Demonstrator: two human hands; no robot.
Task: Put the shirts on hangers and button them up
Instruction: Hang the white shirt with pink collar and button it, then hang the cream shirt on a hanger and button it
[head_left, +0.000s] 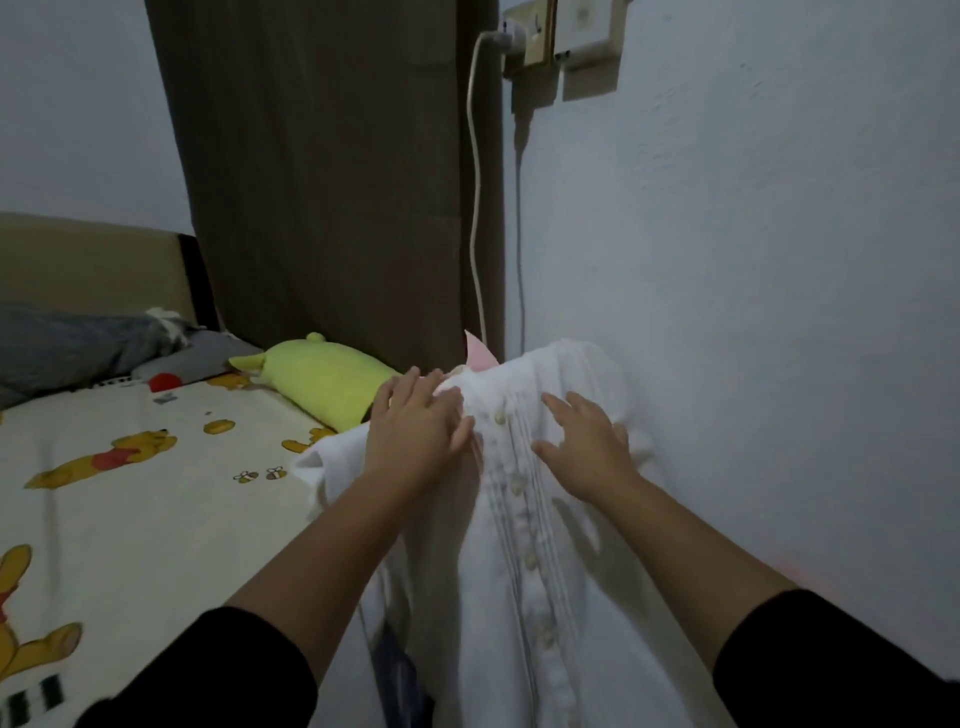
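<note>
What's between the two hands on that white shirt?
In the head view, the shirt's button placket with its buttons and pleats runs between the left hand and the right hand, both resting on the white shirt.

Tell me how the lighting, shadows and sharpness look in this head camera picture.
Head view: dim, flat indoor light with a bluish cast; the white shirt is the brightest area, its pleats and buttons soft. The right hand throws a faint shadow onto the shirt; the left hand shows slight blur at the fingers. Wide-angle distortion bends the brown curtain and charger cable; the bed sheet print looks smeared near the edge.
</note>
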